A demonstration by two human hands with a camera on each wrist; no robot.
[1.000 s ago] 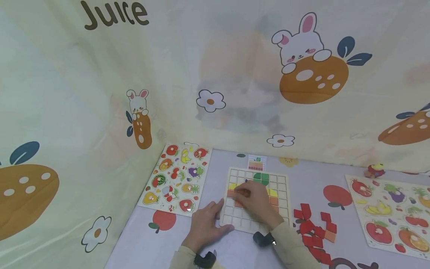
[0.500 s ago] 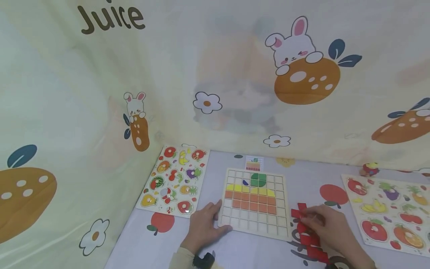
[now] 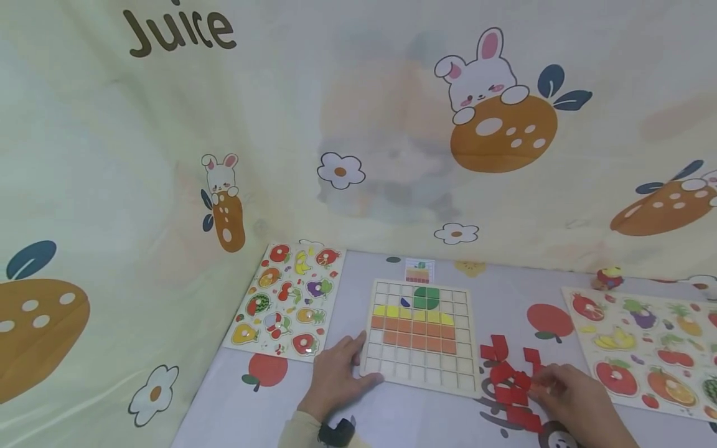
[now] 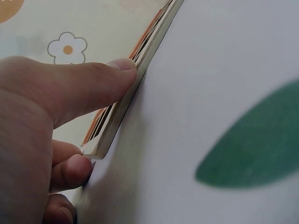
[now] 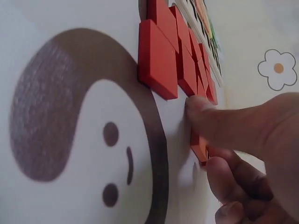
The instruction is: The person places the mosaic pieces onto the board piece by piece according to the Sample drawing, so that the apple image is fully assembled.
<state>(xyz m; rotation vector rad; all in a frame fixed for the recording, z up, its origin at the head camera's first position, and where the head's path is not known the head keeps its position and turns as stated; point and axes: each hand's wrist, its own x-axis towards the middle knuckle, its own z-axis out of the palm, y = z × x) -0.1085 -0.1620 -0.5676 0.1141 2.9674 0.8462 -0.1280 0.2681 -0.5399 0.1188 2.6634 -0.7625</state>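
A wooden grid board (image 3: pixel 419 371) lies mid-table. Its cells hold orange tiles (image 3: pixel 419 341) in two rows, a yellow row (image 3: pixel 404 313) above them, and a green shape (image 3: pixel 426 298) beside a small blue piece (image 3: pixel 405 302). My left hand (image 3: pixel 336 378) holds the board's near-left corner, thumb along the front edge and fingers at the left side. Right of the board lie several loose red tiles (image 3: pixel 511 395). Among them my right hand (image 3: pixel 577 401) pinches an orange tile (image 5: pixel 199 148) between thumb and fingers; the hand hides this tile in the head view.
Behind the board lies a small pattern card (image 3: pixel 419 271). One fruit puzzle board (image 3: pixel 330 292) stands at the left, another (image 3: pixel 630 364) at the right with a small red-and-yellow toy (image 3: pixel 609 278) behind it. A printed curtain (image 3: pixel 386 112) rises along the table's back.
My right hand has left the board and moved right to the loose tiles, then nearer me along their right side. Some red tiles have shifted. My left hand stays at the board's corner.
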